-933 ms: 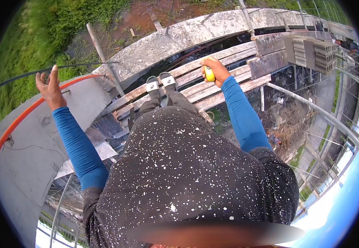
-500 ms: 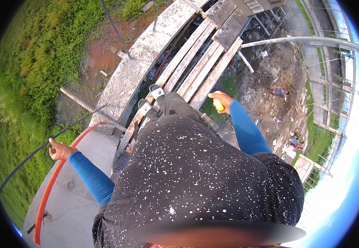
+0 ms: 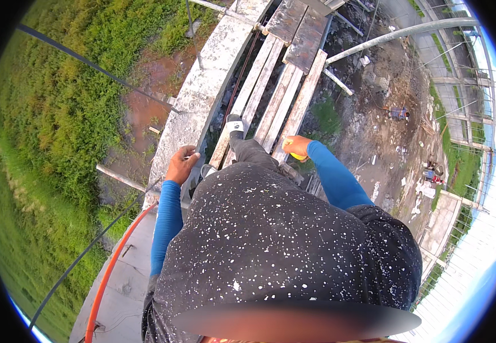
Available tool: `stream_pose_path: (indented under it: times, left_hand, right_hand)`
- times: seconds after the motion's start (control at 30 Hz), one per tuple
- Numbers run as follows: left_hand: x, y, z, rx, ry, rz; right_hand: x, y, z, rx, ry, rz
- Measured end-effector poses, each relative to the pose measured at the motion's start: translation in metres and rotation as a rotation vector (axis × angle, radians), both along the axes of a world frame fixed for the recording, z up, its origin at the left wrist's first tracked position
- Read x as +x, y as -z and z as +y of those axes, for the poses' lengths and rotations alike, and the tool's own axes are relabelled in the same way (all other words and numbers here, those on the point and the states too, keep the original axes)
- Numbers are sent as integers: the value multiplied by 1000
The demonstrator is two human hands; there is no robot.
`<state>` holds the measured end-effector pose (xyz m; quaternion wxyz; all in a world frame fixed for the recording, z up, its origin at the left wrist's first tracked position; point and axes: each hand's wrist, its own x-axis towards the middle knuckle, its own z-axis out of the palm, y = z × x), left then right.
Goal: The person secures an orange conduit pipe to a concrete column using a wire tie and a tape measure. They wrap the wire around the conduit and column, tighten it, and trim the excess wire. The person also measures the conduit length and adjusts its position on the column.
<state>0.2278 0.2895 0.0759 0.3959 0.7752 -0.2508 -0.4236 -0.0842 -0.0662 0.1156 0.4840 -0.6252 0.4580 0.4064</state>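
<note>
My right hand [image 3: 297, 145] is closed around a small, rounded yellow object [image 3: 299, 156]. Most of that object is hidden by the fingers, so its kind does not show. This hand hangs over the right edge of the wooden planks [image 3: 301, 103]. My left hand [image 3: 182, 165] is above the inner edge of the curved concrete ledge [image 3: 193, 103]. Its fingers are loosely bent and apart, with nothing seen in them; whether it touches the ledge I cannot tell. One of my feet [image 3: 235, 125], in a dark and white slipper, is on the planks.
An orange hose or pipe [image 3: 112, 264] and a dark bar [image 3: 76, 262] run along the ledge at left. Dark rods rise from the ledge. A metal pipe [image 3: 399, 39] crosses at upper right. Gaps between planks show ground far below, where a person [image 3: 398, 114] is seen. Greenery lies left.
My left hand has left the dark bar and come right, to the ledge beside my body. My body has advanced along the planks. The right hand still grips the yellow object, now turned more out of sight.
</note>
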Motion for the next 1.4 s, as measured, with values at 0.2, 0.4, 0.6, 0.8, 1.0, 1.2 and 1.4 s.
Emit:
stream_pose_path:
  times: [0.2, 0.4, 0.6, 0.8, 1.0, 1.2, 1.4]
  left_hand:
    - [47, -49, -132, 7, 121, -141]
    - [72, -70, -211, 115, 123, -145]
    - [93, -74, -304, 101, 267, -65]
    - [133, -75, -436, 45, 475, -71]
    - [210, -24, -585, 29, 677, 112]
    - [305, 48, -795, 108, 747, -281]
    - [313, 77, -883, -67, 747, -211]
  right_hand:
    - [13, 45, -71, -108, -224, -282]
    - [-19, 46, -162, -108, 180, -120]
    - [-74, 80, -209, -244, 538, -108]
    - [-90, 161, -205, -523, -32, -181]
    - [-56, 194, -194, -475, -405, -125]
    - [40, 171, -210, -409, 520, 86]
    - [103, 149, -243, -476, 968, -51]
